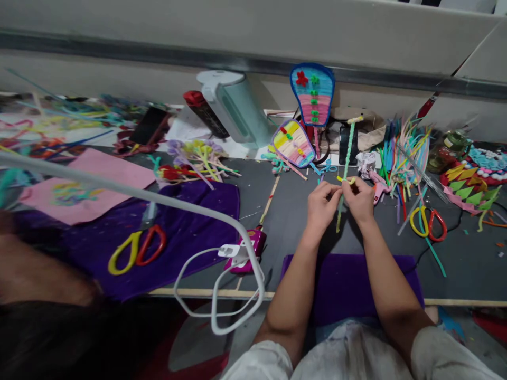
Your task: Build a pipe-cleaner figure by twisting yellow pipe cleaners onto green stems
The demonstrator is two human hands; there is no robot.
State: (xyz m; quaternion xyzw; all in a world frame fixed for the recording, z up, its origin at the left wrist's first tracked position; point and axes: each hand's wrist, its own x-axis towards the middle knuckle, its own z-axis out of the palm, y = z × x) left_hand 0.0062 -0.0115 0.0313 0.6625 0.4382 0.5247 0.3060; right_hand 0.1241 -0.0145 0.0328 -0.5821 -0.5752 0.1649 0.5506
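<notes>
Upright between my hands stands a twisted light green pipe-cleaner stem (347,150), with a pale yellow crosspiece at its top end. A short yellow pipe cleaner (350,181) lies across the stem at my fingertips. My left hand (324,205) is closed, its thumb and fingers pinching at the stem. On the other side, my right hand (359,200) pinches the yellow pipe cleaner where it meets the stem. Below my fingers the stem's lower end shows. Beneath my forearms lies a purple cloth (344,285) at the table's front edge.
Fan-shaped pipe-cleaner pieces (312,100) stand behind my hands. To the right are a pipe-cleaner bundle (407,153), a pink glue gun (380,187) and scissors (437,226). Leftward are a power strip (253,248), a white cable (190,208), a pale blue jug (241,111) and another person's arm (43,264).
</notes>
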